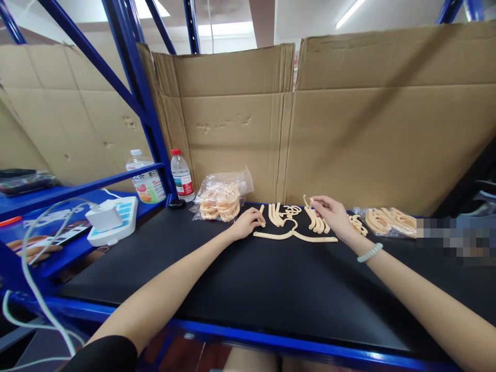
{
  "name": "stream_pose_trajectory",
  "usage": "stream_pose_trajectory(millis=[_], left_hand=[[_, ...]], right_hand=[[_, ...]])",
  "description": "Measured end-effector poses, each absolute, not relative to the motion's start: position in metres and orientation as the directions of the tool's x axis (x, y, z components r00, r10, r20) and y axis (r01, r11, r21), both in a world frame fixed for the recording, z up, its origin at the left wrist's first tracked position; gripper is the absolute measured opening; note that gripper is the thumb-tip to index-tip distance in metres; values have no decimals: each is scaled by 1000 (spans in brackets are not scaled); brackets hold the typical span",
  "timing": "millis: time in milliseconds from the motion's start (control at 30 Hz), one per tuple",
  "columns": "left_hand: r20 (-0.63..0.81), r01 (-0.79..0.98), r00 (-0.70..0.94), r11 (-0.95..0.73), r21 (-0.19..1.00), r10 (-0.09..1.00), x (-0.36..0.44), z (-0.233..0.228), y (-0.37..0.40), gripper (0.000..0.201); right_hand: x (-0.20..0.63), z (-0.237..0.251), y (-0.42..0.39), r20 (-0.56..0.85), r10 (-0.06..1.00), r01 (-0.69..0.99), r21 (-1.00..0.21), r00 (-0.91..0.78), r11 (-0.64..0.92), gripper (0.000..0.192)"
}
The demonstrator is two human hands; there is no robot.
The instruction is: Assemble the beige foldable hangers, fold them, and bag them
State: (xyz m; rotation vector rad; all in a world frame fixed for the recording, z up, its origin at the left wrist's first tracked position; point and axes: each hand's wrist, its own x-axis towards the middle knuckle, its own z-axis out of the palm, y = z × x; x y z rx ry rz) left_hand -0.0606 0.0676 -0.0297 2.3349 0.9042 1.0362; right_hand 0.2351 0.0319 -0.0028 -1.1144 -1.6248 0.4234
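I see both arms stretched out over the black worktop (248, 279). My left hand (248, 222) rests on the surface with its fingers curled loosely around a short beige stick piece (262, 211), which pokes up beside the thumb; I think it is pinched, though the grip is small in view. My right hand (331, 214) hovers just above a row of curved beige parts (315, 221), fingers bent and pinching the top end of one of them. Between the hands lies an assembled hanger-shaped piece (294, 236), flat on the worktop, with more loose curved strips (276, 214) just behind it. A clear bag of the same parts (220, 199) sits left of them, another bag (389, 221) to the right. Two water bottles (182, 175) stand by the blue rack post.
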Motion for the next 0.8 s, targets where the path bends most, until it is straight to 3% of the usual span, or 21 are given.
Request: stream_pose_trajectory(millis=[100,233,567,800], left_hand=[[530,328,410,-663,673,742,-61,-24,67,17],[555,190,265,-607,772,789,-54,-13,59,14],[407,-159,283,-376,913,868,-3,-5,-1,16],[291,-319,231,-211,924,928,4,-13,-8,36]], right_hand=[[223,0,6,390,918,88,-919,66,384,41],[208,-1,-17,219,975,-165,-961,45,223,47],[198,-9,-36,160,986,-315,-939,-55,135,36],[190,-13,-40,137,988,-337,-936,-73,105,35]])
